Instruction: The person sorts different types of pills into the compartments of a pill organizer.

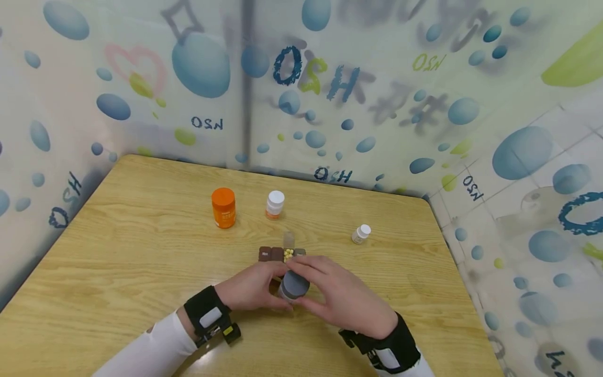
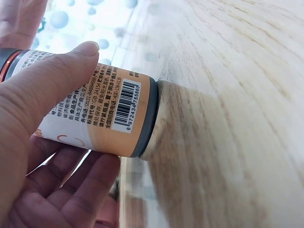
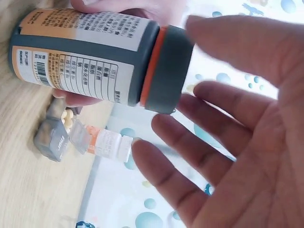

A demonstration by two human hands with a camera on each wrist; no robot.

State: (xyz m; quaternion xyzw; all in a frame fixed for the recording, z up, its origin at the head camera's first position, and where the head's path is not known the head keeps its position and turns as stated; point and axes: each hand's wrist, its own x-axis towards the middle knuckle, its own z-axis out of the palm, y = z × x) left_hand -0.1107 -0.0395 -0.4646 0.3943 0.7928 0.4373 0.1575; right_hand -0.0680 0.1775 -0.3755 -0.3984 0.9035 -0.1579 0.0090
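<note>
My left hand (image 1: 252, 288) grips a dark grey supplement bottle (image 2: 109, 123) with an orange and white label, upright on the table. Its grey screw cap (image 1: 296, 285), with an orange ring below it, sits on top. My right hand (image 1: 348, 296) holds the cap between thumb and fingers, its palm held off the cap in the right wrist view. Just behind the bottle is a brown and grey pill organizer (image 1: 270, 254), partly hidden by the hands. One compartment has its clear lid (image 1: 289, 240) raised and holds pale yellow tablets (image 1: 288, 253).
At the back of the wooden table (image 1: 141, 251) stand an orange bottle (image 1: 223, 208) and a white bottle (image 1: 275, 204) with an orange band. A smaller white bottle (image 1: 361, 234) is farther right. A printed curtain (image 1: 207, 141) hangs behind the table.
</note>
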